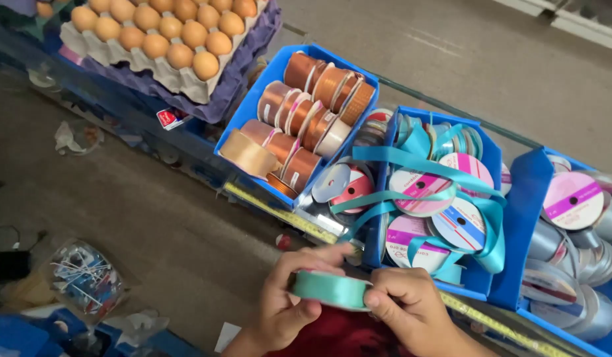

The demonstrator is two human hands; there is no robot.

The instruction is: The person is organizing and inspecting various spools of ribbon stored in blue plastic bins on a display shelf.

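Note:
Both hands hold one roll of teal ribbon (pixel 331 289) near the bottom of the view. My left hand (pixel 289 301) cups its left side with the thumb under it. My right hand (pixel 411 305) pinches its right edge. A loose teal ribbon strand (pixel 392 198) runs from near the roll up into the middle blue bin (pixel 481 277), which is full of teal ribbon spools with pink and white labels.
A blue bin of copper-brown ribbon spools (pixel 299 112) stands to the upper left. A tray of brown eggs (pixel 160 33) sits beyond it. Silver ribbon spools fill the blue bin (pixel 524 231) at right. A yellow measuring tape (pixel 279 213) lines the counter edge. A bag of small items (pixel 84 277) lies lower left.

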